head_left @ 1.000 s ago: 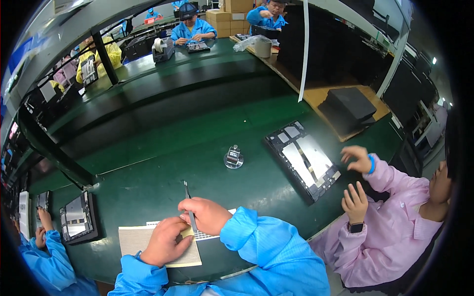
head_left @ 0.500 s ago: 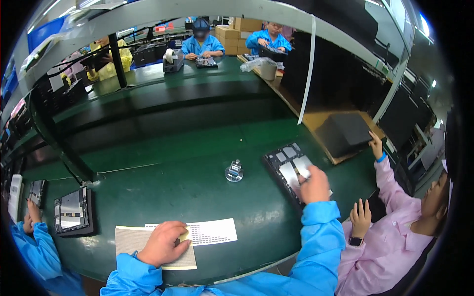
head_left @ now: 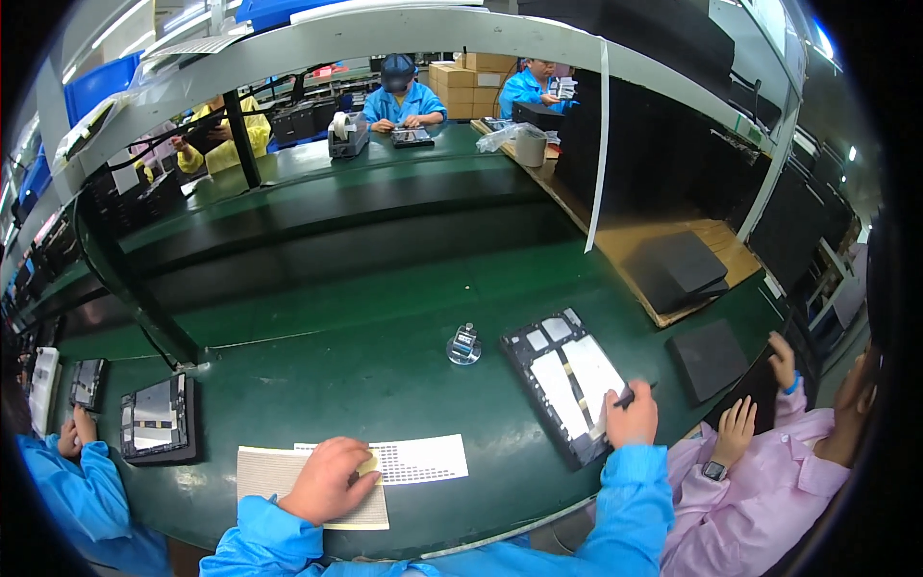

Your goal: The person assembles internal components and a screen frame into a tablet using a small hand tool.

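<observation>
My left hand [head_left: 332, 483] rests over two overlapping sheets near the table's front edge. One is a beige lined sheet [head_left: 264, 466]; the other is a white label sheet [head_left: 428, 458] with rows of small dark marks. Its fingers are bent, and a yellowish bit of sheet shows at the thumb and forefinger. At the right, my right hand [head_left: 632, 418] is closed around a thin dark tool [head_left: 642, 390], its exact kind unclear. That hand is at the right edge of an opened tablet-like device [head_left: 558, 385], whose silvery plates and black frame face up.
A small round clear stand [head_left: 463, 346] sits mid-table. Another opened device [head_left: 156, 423] lies left, near a co-worker's hands [head_left: 77, 431]. At right, a dark block [head_left: 708, 360] lies near a pink-sleeved person's hands [head_left: 735, 430]; similar blocks [head_left: 678, 264] sit on a brown board [head_left: 663, 310].
My right hand has shifted down along the device's right edge. A dark block now lies nearer the person on the right, whose hand has drawn back. The whole view has shifted slightly.
</observation>
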{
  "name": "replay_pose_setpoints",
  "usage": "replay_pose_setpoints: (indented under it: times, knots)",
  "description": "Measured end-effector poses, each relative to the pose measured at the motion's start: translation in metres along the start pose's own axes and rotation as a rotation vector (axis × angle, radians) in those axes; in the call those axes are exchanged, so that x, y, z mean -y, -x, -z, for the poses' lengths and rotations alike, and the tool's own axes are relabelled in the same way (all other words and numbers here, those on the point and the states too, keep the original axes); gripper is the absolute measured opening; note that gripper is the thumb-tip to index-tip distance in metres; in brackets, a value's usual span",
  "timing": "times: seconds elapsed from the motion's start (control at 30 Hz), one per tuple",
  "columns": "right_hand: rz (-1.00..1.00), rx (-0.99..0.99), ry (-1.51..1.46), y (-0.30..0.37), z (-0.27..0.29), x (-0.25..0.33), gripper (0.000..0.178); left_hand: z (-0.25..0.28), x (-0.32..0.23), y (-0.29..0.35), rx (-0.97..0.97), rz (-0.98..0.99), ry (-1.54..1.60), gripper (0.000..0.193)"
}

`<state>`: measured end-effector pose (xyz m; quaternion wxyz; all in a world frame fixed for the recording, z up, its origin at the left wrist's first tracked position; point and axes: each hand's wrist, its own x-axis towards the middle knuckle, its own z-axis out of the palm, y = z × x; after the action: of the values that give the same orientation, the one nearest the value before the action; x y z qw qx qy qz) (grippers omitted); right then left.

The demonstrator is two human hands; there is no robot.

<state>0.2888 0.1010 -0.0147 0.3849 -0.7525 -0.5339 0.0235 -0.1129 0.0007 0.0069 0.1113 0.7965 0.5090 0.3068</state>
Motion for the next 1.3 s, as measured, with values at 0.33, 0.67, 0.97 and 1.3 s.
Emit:
replay_pose_setpoints:
  times: [0.33, 0.67, 0.97, 1.3]
  knots:
    - [-0.204, 0.339, -0.218, 0.087, 0.045, 0.02, 0.04, -0.067, -0.074, -0.022, 0.516, 0.325, 0.879, 0.058]
    - [-0.338, 0.234, -0.957, 0.13, 0.041, 0.02, 0.031, -0.081, -0.084, -0.019, 0.178, 0.307, 1.146, 0.056]
    - [-0.015, 0.033, -1.163, 0.12, -0.003, 0.104, 0.037, -0.044, -0.053, -0.018, -0.324, 0.201, 1.092, 0.048]
    - [0.345, 0.595, -0.744, 0.109, -0.103, 0.182, 0.024, 0.004, 0.029, 0.003, -0.617, 0.669, 0.779, 0.03]
